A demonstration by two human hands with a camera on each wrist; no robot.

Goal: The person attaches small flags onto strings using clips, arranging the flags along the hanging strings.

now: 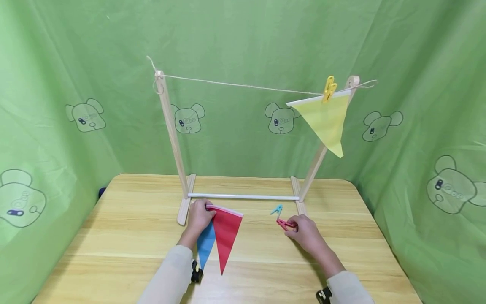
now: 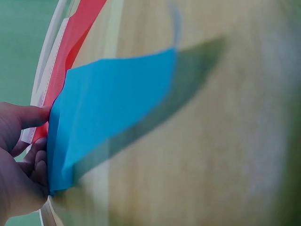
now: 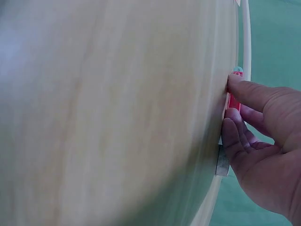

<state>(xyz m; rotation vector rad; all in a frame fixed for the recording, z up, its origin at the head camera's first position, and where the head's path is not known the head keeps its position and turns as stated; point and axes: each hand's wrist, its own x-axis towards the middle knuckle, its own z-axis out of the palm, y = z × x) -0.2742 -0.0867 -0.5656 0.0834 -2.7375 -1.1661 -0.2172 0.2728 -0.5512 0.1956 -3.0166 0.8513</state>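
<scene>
Between thumb and fingers, my left hand [image 1: 200,219] pinches a red triangular pennant [image 1: 226,232] by the left end of its white-banded top edge. A blue pennant [image 1: 206,243] lies partly behind the red one, against the same fingers; whether they grip it too I cannot tell. It curves above its shadow in the left wrist view. My right hand [image 1: 305,233] pinches a red clothespin [image 1: 285,224] low over the table, its tip pointing left. Just beyond that tip is a teal clothespin [image 1: 278,210]. The right wrist view shows the red clothespin between thumb and fingertips.
Behind the hands stands a wooden frame [image 1: 172,135] with a white crossbar [image 1: 243,196] low down and a string [image 1: 235,85] across the top. Near its right post, a yellow clothespin [image 1: 329,89] holds a yellow pennant [image 1: 324,120]. Green curtains [image 1: 243,38] surround the wooden table [image 1: 114,236].
</scene>
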